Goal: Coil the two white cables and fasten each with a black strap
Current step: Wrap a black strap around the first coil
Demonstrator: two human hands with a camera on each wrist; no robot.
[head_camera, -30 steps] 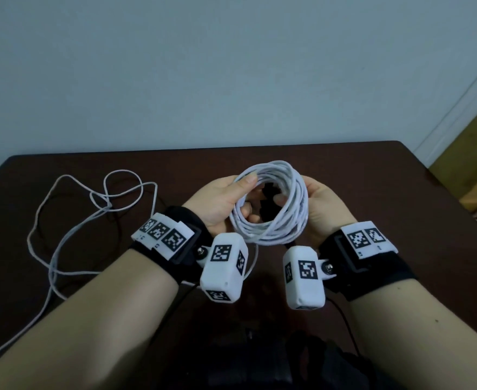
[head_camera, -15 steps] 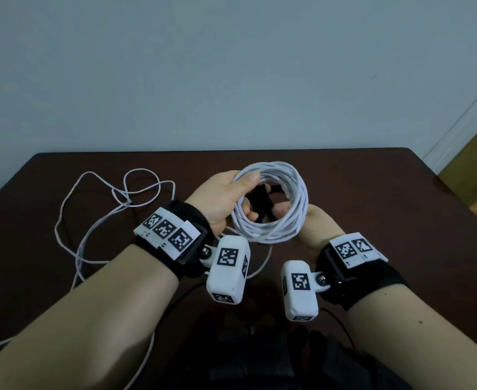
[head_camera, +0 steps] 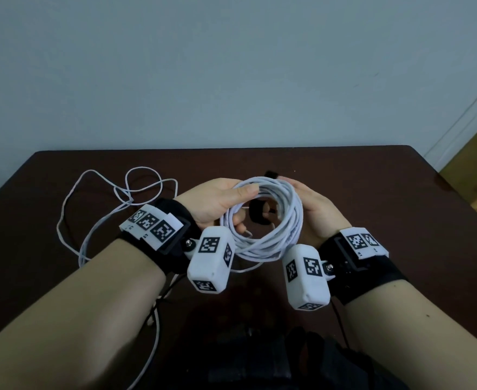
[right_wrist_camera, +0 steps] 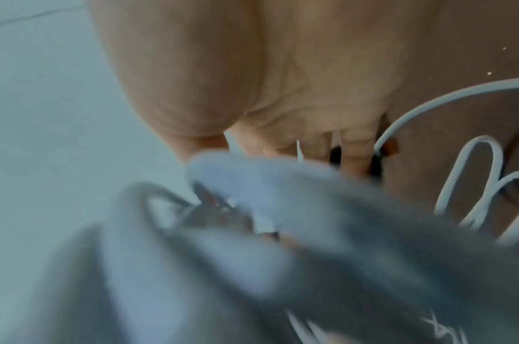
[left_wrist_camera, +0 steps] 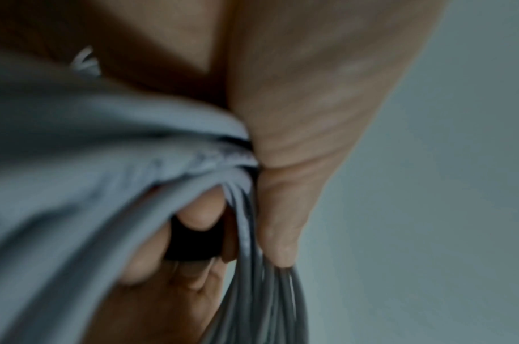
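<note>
A coiled white cable is held up over the table between both hands. My left hand grips its upper left side, thumb pressed over the strands. My right hand cups the coil's right side, with fingers reaching into the ring, where they pinch a black strap. One strap end pokes up past the far rim. In the left wrist view the black strap sits around a fingertip beside the coiled cable. The second white cable lies loose on the left of the table.
The dark brown table stands against a pale wall. The loose cable trails off towards the front left edge. In the right wrist view loops of the loose cable show beyond the blurred coil. A dark bag or garment sits below my forearms.
The coil has tipped flatter towards me. My right hand has come up from under it to its right side. A strap end now shows above the far rim.
</note>
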